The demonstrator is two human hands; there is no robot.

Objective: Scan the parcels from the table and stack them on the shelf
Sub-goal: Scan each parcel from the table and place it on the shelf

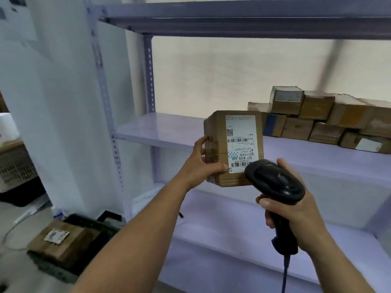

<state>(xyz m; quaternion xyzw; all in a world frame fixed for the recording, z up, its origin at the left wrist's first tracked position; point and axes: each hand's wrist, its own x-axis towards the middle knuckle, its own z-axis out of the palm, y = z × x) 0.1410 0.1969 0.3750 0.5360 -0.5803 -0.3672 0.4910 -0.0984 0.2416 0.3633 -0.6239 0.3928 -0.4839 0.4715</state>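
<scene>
Right hand (300, 216): clenched round black corded handheld scanner (275, 180).
Shelf room: pale lilac metal shelf (160, 127) open left of stacked brown cartons (317, 121).
Left hand (198, 163): arm outstretched, gripping labelled cardboard parcel (232, 144) upright before shelf edge.

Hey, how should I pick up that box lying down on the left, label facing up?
Come from above and grip the box across two opposite sides, thumb on one, fingers on the other. It lies flat with the sides apparently free, and that keeps the label uncovered for the scanner. The left hand must first put down its parcel.
</scene>
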